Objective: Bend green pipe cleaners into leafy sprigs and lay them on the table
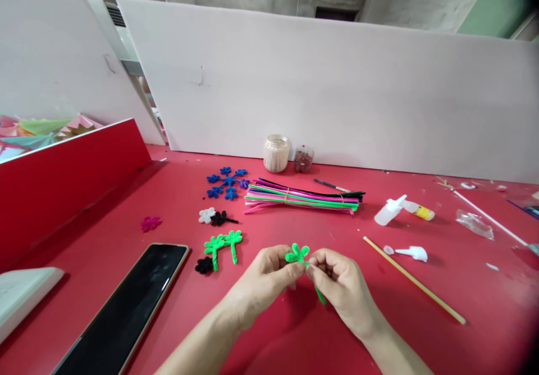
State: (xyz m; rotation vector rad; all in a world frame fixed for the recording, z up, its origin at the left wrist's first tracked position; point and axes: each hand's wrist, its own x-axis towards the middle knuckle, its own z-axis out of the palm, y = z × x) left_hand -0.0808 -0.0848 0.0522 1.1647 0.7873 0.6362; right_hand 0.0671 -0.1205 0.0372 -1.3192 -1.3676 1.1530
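Both hands meet low in the middle of the red table. My left hand and my right hand each pinch a green pipe-cleaner flower. Its looped petals stick up between my fingertips and its stem runs down under my right hand. Two finished green pipe-cleaner flowers lie just left of my hands. A black flower, a white flower, another black flower and a blue pipe-cleaner shape lie beyond them.
A bundle of coloured pipe cleaners lies mid-table. Two small jars stand by the white back board. A glue bottle, a white cap and a wooden stick lie right. A phone lies left, near a pink flower.
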